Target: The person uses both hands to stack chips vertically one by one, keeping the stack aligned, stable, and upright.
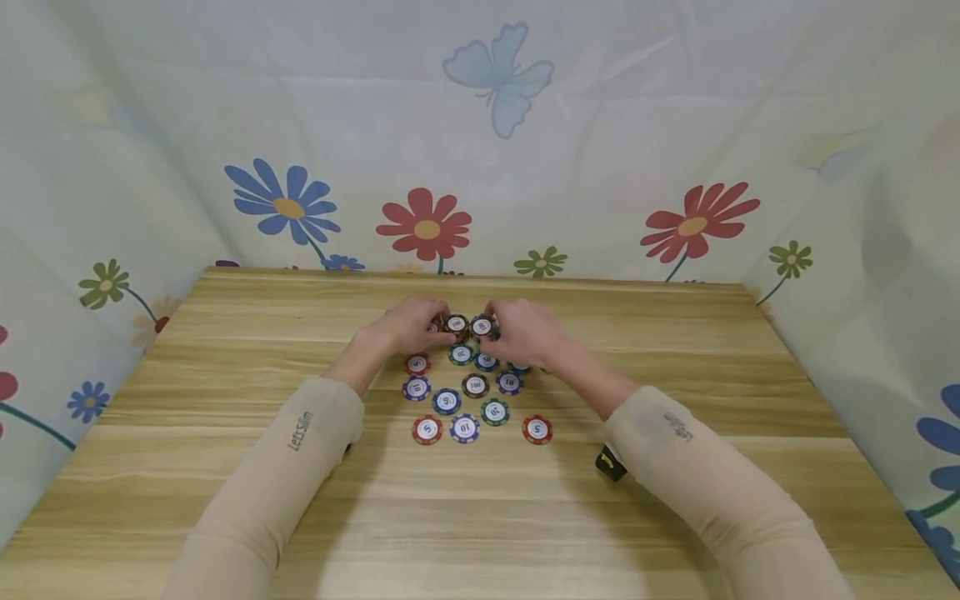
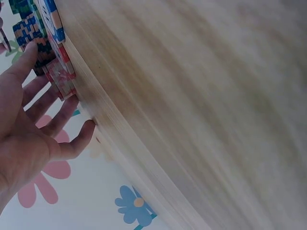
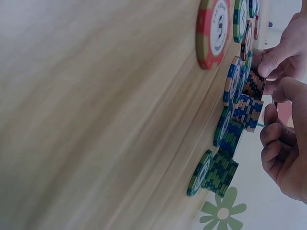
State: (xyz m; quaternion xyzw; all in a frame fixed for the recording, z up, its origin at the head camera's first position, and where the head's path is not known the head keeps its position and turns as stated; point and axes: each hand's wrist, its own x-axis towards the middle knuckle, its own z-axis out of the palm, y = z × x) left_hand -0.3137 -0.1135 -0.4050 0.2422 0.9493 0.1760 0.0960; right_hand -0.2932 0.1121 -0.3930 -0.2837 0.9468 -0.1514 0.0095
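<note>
My left hand [image 1: 412,327] holds a stack of black-and-orange poker chips [image 3: 254,84], its top chip marked 100. In the right wrist view the thumb lies on the near side and the other fingers are partly hidden. Beside that stack, my right hand [image 1: 525,332] pinches a thin dark poker chip [image 3: 275,103], seen edge-on above the stacks. A blue-and-orange stack [image 3: 248,112] stands just below the right hand. In the left wrist view a red stack [image 2: 60,79] is near the fingertips of the left hand [image 2: 29,124].
Several single chips lie flat in front of the stacks, among them a red chip [image 1: 537,429], a blue chip [image 1: 464,427] and a green chip [image 1: 495,412]. A green stack [image 3: 220,175] stands at the row's right end. Behind the wooden table [image 1: 225,350] hangs a flowered cloth [image 1: 337,117].
</note>
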